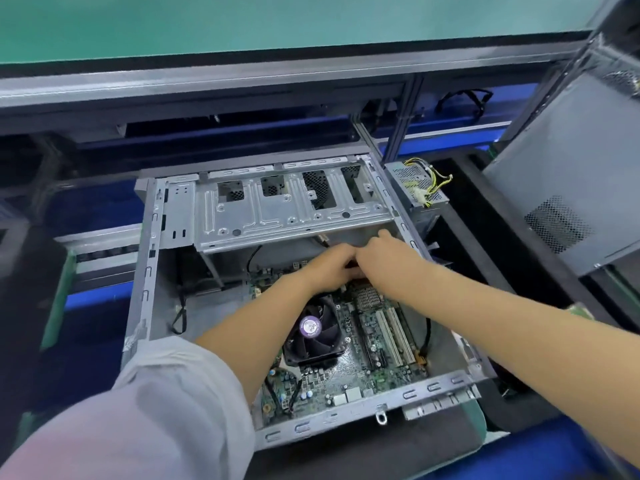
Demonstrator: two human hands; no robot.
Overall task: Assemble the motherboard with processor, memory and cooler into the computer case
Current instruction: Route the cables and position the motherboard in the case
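The grey computer case [145,271] lies open on the bench. Inside it sits the green motherboard [346,375]. The black cooler fan [313,336] with a purple hub label is mounted on the board. White expansion slots [394,334] run along the board's right side. My left hand [329,268] and my right hand [384,254] meet at the board's far edge, just below the drive cage [277,209]. Their curled fingers pinch a small dark part [353,264] between them. What that part is stays hidden by the fingers.
A power supply [415,188] with yellow and black wires stands behind the case's right corner. A grey case side panel [571,188] leans at the right. A black cable [178,317] loops on the case floor at the left. Blue bench surface surrounds the case.
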